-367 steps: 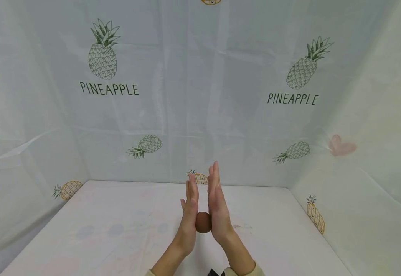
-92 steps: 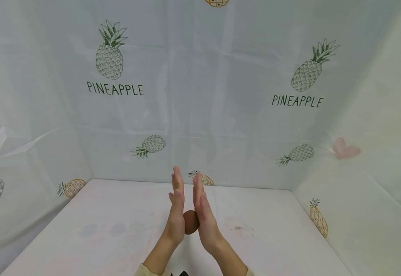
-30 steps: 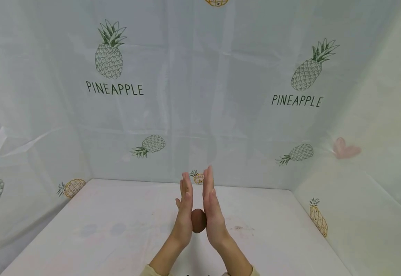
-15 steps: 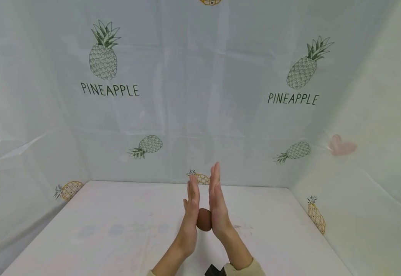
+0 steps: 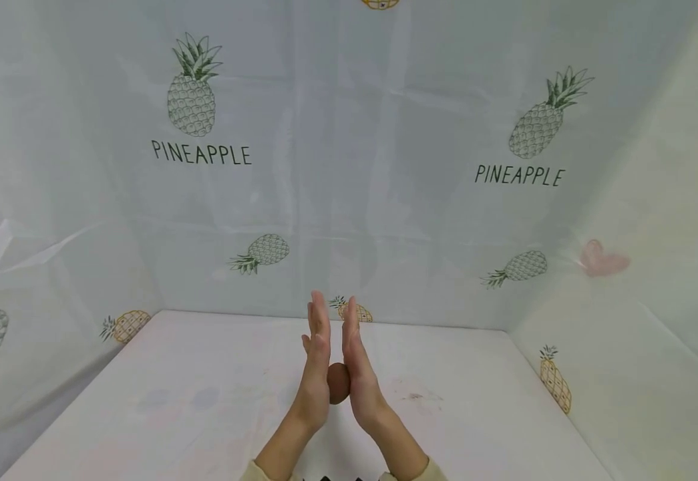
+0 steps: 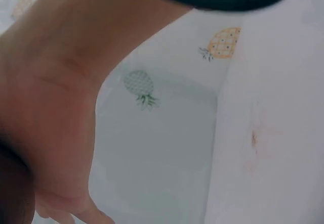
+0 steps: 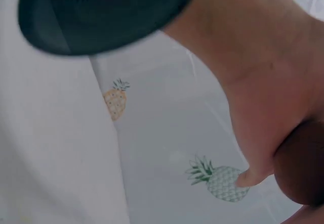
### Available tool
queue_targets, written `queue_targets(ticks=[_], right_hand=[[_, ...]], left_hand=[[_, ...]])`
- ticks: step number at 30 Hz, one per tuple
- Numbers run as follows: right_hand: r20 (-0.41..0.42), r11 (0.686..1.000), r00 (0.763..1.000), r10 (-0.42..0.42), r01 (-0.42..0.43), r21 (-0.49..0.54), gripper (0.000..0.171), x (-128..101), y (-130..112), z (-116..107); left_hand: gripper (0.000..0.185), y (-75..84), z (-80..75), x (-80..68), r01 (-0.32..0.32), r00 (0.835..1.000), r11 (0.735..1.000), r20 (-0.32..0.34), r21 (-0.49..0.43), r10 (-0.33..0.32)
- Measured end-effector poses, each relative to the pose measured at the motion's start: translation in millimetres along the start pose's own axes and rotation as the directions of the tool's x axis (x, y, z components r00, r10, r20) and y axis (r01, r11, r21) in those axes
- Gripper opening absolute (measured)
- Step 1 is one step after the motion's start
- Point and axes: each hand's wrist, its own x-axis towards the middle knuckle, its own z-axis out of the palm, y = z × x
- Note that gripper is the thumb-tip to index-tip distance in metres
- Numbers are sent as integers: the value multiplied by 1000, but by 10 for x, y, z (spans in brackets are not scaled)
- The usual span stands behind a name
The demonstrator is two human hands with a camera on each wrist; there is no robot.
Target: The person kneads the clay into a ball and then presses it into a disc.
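Note:
A smooth brown ball, slightly taller than wide, sits between two facing palms in the head view. My left hand touches it from the left with straight fingers that point forward and up. Against its right side lies my right hand, also with straight fingers. Ahead of the ball, a narrow gap runs between the hands. Close up in the left wrist view, the brown ball is cut off at the lower left beside a palm. At the right edge of the right wrist view, the ball presses against a palm.
Under the hands is a white table with faint coloured stains. A pale curtain printed with pineapples hangs behind it and along both sides. Dark rounded gear fills the top of the right wrist view.
Compared with half a second ago, my left hand has slid forward and my right hand back. The ball has shifted left with them. Twelve seconds ago the ball looked rounder.

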Motion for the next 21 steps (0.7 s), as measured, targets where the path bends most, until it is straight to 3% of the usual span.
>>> queue_targets(ticks=[8,14,21], right_hand=[[-14,998,999,-43,42,-39,55,-55,-89,69],[-44,992,993,-107,104,-68,58,-56,-156,15],[-58,991,991,-124,121,-51,59,-18,-88,-132]], left_hand=[[59,-63,-45,37,9,1000,1000,-22,19,-8],[57,-104,25,1,8,1000,1000,20,4,-8],[58,-57,143,-49,6,999,1000,53,-17,-5]])
